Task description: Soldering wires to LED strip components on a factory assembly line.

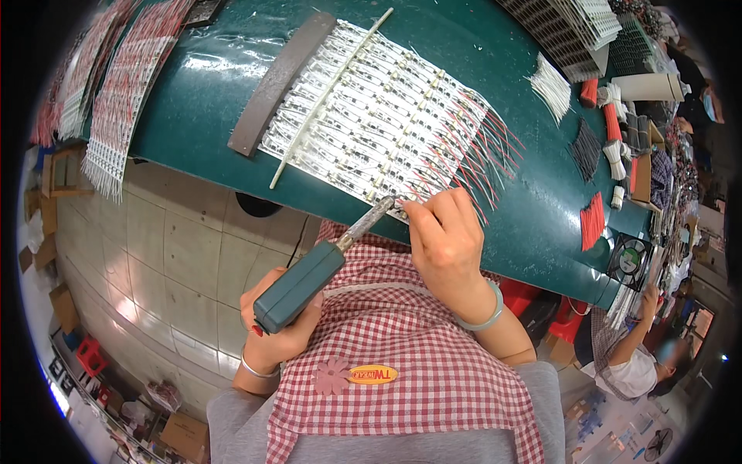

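Panel (363, 116) of white boards lies just beyond both hands, its near corner at the tip of the iron (300, 286). Left hand (290, 338) is wrapped round the iron's green handle; right hand (447, 243) pinches at that corner, on what I cannot tell. Red wires (501, 143) fan from the panel's right. Table (205, 97) stretches left of the panel, its edge just nearer than the panel. Nearer still, a yellow badge (374, 374) bears lettering.

left hand (287, 342): curled tight | right hand (447, 246): knuckles up, fingertips seemingly pinched
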{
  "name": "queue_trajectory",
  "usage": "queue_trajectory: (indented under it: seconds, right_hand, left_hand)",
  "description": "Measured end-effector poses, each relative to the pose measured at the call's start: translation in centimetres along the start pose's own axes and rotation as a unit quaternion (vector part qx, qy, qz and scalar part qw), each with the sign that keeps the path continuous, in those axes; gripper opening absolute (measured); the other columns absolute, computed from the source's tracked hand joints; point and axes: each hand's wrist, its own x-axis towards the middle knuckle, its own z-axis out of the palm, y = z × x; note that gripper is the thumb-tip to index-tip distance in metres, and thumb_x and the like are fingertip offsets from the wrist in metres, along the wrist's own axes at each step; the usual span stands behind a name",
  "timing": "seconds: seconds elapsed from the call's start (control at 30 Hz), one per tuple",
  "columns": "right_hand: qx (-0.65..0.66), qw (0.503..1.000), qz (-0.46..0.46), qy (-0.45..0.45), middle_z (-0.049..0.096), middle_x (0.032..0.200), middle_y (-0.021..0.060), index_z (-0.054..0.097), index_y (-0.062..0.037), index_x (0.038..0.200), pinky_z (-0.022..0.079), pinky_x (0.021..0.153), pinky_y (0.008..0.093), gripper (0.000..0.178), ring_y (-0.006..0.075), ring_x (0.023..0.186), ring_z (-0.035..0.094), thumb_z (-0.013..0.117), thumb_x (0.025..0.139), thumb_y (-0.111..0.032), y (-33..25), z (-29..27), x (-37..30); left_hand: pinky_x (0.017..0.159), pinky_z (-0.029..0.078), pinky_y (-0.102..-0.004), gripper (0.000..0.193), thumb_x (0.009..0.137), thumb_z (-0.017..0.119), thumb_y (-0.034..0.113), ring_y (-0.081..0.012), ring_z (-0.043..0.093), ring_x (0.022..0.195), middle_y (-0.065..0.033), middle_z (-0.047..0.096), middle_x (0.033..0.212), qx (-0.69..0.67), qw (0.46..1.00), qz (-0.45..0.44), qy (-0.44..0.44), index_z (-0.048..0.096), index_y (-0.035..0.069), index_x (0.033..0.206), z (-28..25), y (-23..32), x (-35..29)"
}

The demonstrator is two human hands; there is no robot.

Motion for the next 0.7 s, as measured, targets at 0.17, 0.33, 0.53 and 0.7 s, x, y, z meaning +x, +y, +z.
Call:
queue_trajectory:
  seconds: [0.17, 0.33, 0.53, 0.7]
  right_hand:
    - [-0.004, 1.0, 0.002, 0.003, 0.053, 0.082, 0.0091, 0.069, 0.0014, 0.095, 0.045, 0.069, 0.0388, 0.023, 0.0277, 0.079, 0.054, 0.069, 0.072, 0.003, -0.1, 0.0, 0.0]
    - [0.0, 1.0, 0.01, 0.01, 0.055, 0.084, 0.0086, 0.07, 0.0011, 0.094, 0.045, 0.068, 0.0387, 0.021, 0.0269, 0.08, 0.055, 0.071, 0.073, 0.004, -0.1, 0.0, 0.1]
    - [0.023, 0.999, -0.008, 0.036, 0.058, 0.084, 0.0074, 0.071, 0.0009, 0.093, 0.043, 0.067, 0.0383, 0.02, 0.0259, 0.079, 0.055, 0.074, 0.073, 0.004, -0.5, -0.1, -0.5]
    - [0.024, 0.999, 0.001, 0.024, 0.056, 0.081, 0.0067, 0.071, 0.0002, 0.093, 0.042, 0.067, 0.0382, 0.019, 0.0254, 0.076, 0.054, 0.075, 0.075, 0.004, -0.8, 0.3, -1.0]
  left_hand:
    - [0.063, 0.053, -0.0292, 0.022, 0.074, 0.077, -0.003, -0.0201, 0.068, 0.069, -0.0131, 0.07, 0.086, -0.006, 1.0, -0.02, -0.004, 0.074, -0.005, 0.095, -0.4, 0.3, -0.2]
    - [0.066, 0.055, -0.0297, 0.024, 0.074, 0.076, -0.003, -0.0205, 0.069, 0.073, -0.0137, 0.072, 0.091, 0.0, 1.0, -0.023, -0.014, 0.074, -0.004, 0.097, -0.6, 0.3, -0.4]
    - [0.067, 0.055, -0.0298, 0.024, 0.074, 0.076, -0.003, -0.0207, 0.07, 0.074, -0.0138, 0.072, 0.092, 0.001, 1.0, -0.016, -0.003, 0.074, -0.004, 0.098, -0.9, 0.0, -1.0]
    - [0.065, 0.054, -0.0294, 0.023, 0.074, 0.076, -0.004, -0.0208, 0.068, 0.071, -0.0135, 0.071, 0.09, -0.008, 1.0, -0.023, -0.01, 0.073, -0.005, 0.096, -0.9, -0.5, -1.6]
